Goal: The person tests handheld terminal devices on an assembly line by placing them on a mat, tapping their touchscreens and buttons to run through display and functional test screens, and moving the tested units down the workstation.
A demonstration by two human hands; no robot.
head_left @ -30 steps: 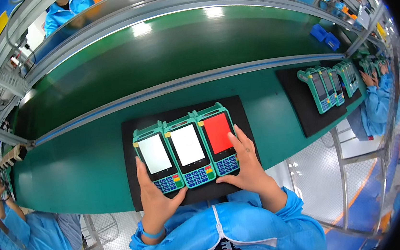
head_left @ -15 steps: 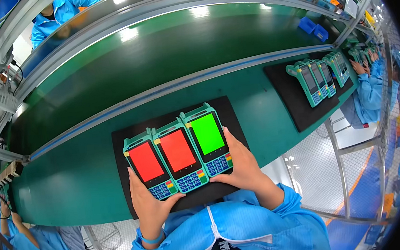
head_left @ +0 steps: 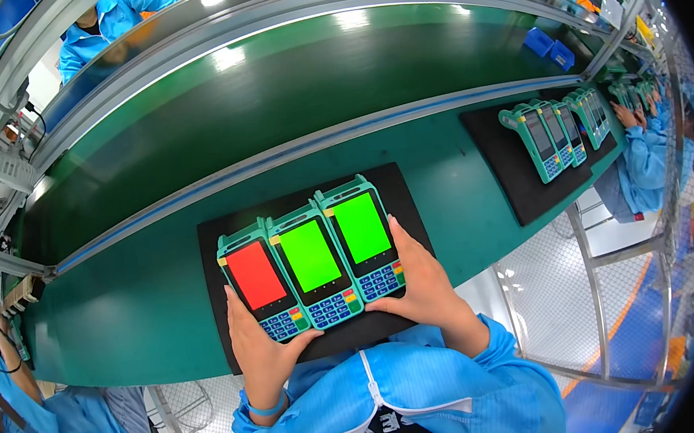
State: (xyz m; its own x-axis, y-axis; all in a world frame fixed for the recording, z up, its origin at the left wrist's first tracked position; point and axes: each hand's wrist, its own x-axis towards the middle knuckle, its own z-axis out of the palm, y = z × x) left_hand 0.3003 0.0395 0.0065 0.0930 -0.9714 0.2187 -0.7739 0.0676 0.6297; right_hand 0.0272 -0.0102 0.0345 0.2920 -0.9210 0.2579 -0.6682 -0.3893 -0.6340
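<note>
Three handheld payment terminals with teal casings stand side by side on a black mat (head_left: 401,188). The left terminal (head_left: 256,275) has a red screen, while the middle terminal (head_left: 309,255) and the right terminal (head_left: 362,226) glow green. Blue keypads with a few coloured keys sit below the screens. My left hand (head_left: 261,350) grips the lower left corner of the left terminal, fingers along its side and thumb at its bottom edge. Mirroring it, my right hand (head_left: 423,288) grips the right terminal's lower right corner. The row is held between both hands.
A second black mat (head_left: 512,175) at the right carries several more terminals (head_left: 541,135). A metal rail (head_left: 330,132) runs behind the green bench. Blue bins (head_left: 537,41) lie at the far right. Co-workers sit at the right (head_left: 647,167) and left (head_left: 91,421).
The middle terminal's screen has turned from red to green. My hands keep the same grip, and the terminals have stayed in place on the mat.
</note>
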